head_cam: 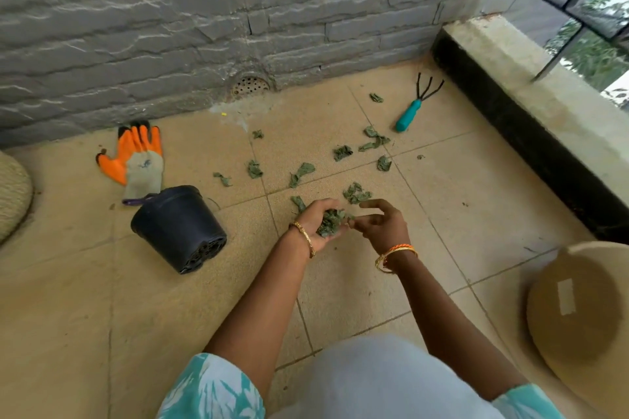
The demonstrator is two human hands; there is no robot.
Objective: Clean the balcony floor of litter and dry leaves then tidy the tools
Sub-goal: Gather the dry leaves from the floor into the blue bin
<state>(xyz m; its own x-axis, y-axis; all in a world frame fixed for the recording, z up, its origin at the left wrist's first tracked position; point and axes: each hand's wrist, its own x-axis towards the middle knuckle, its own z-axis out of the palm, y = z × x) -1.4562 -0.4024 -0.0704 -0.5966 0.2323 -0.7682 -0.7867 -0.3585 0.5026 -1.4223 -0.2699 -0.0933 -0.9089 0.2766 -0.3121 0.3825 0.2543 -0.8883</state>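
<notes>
Leaves [332, 222] bunched in my left hand [318, 224], grip curled round them; right hand [383, 224] loose, fingers spread, holding nothing; more leaves [301, 173] scattered on the floor [442, 214]; gathering step underway; next, I judge, picking the nearest clump [356, 193]; rake [417, 102], glove [138, 156], pot [180, 228] untidied.

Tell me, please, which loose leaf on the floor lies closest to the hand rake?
The small leaf left of the rake's prongs, near the wall; the others lie below the handle.
</notes>
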